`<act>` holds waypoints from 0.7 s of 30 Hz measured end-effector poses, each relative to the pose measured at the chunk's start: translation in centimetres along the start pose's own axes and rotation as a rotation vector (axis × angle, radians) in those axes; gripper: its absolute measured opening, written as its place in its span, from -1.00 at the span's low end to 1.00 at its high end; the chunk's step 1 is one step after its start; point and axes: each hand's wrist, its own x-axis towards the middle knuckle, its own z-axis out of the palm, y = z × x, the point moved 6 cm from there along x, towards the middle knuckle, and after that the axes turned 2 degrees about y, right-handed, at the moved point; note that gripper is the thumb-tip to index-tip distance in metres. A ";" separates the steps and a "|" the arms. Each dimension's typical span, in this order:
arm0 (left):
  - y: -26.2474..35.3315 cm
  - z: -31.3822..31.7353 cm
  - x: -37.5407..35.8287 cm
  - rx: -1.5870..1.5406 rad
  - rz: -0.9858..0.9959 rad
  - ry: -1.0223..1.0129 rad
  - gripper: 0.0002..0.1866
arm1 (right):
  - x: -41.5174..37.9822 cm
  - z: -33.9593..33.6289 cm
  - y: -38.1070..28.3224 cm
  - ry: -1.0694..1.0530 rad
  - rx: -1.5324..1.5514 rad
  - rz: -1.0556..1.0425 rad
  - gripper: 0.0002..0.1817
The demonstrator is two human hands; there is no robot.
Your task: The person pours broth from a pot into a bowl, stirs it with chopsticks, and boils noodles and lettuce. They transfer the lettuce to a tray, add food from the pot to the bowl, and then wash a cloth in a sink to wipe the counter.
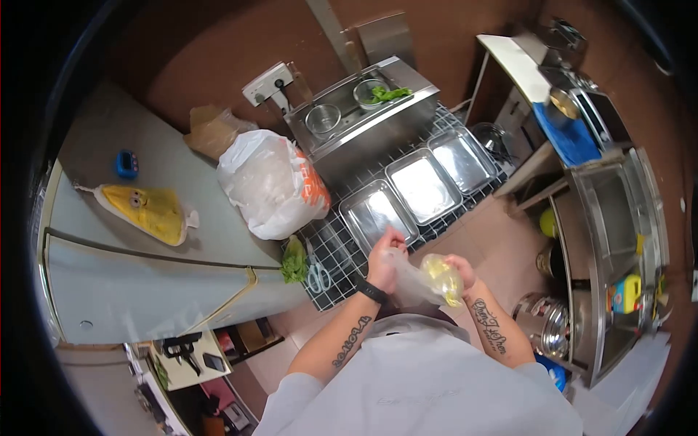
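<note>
Clear plastic bag (pixel 422 280) with something yellow inside, held at chest height over the tiled counter (pixel 331 251).
Left hand (pixel 384 261) pinches the bag's mouth, right hand (pixel 459 272) cups its full end; it seems the bag is being opened or closed, which needs a steady grip near the steel trays (pixel 422 185).

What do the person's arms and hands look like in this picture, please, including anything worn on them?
Both hands are bare, without gloves. The left hand has a black band on its wrist, and dark script lettering is tattooed along that forearm. The right hand has no wristband; its forearm carries a script tattoo too. Light grey short sleeves end near the elbows.
</note>
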 end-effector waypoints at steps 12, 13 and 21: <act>12.6 3.4 8.3 -0.053 0.184 0.041 -0.90 | 9.9 4.4 -8.4 0.101 0.141 -0.152 -0.46; 13.1 3.6 8.4 -0.113 0.170 0.078 -0.92 | 10.4 4.3 -8.8 0.092 0.112 -0.148 -0.46; 11.2 3.1 18.4 0.482 0.284 0.036 -0.88 | 14.1 2.7 -12.4 -0.284 0.118 0.280 -0.46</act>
